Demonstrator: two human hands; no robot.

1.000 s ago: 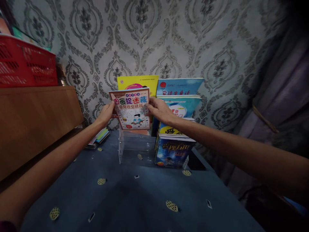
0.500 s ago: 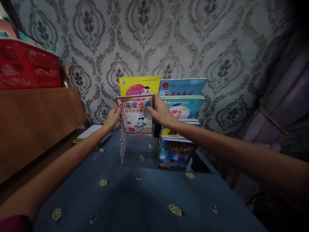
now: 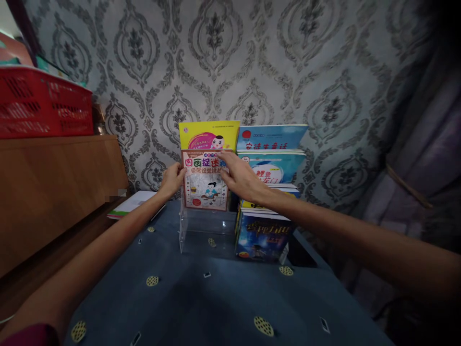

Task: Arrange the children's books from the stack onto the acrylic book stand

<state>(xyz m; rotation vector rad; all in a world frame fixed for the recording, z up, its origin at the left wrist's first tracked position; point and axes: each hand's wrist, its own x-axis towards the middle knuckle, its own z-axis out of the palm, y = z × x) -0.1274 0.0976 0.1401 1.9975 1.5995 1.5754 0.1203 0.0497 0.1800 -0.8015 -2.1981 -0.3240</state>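
A brown-bordered picture book (image 3: 205, 190) with a drawn figure on its cover stands upright in the left column of a clear acrylic book rack (image 3: 183, 233). My left hand (image 3: 173, 180) is closed on the book's left edge. Across its upper right corner lies my right hand (image 3: 243, 178), fingers stretched over the front of the cover and hiding part of the title. Behind it a yellow book (image 3: 209, 132) rises higher. The right column holds a blue book (image 3: 272, 137), a teal book (image 3: 284, 166) and a dark blue book (image 3: 264, 238) at the front.
A dark blue patterned cloth (image 3: 201, 307) covers the table. Several flat books or papers (image 3: 133, 204) lie at the left, near a wooden cabinet (image 3: 57, 192) bearing a red basket (image 3: 46, 103). Patterned wallpaper rises behind; a curtain (image 3: 403, 158) hangs at the right.
The brown-bordered book has moved down and slightly right, against the rack. My right hand's fingers have shifted from its right edge onto the cover's front. The view has tilted slightly.
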